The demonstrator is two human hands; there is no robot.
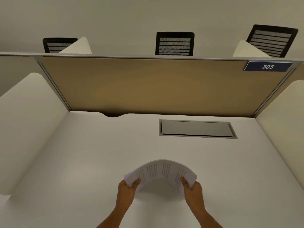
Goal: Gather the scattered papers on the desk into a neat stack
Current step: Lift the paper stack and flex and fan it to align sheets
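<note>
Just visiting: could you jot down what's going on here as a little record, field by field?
place: white desk in a study booth, tan back panel
papers: one stack, bowed upward, printed lines showing
left hand: grips the stack's left edge
right hand: grips its right edge
loose sheets on desk: none visible
desk fittings: closed metal hatch, cable notch
sign: 305
behind: three mesh chairs
</note>
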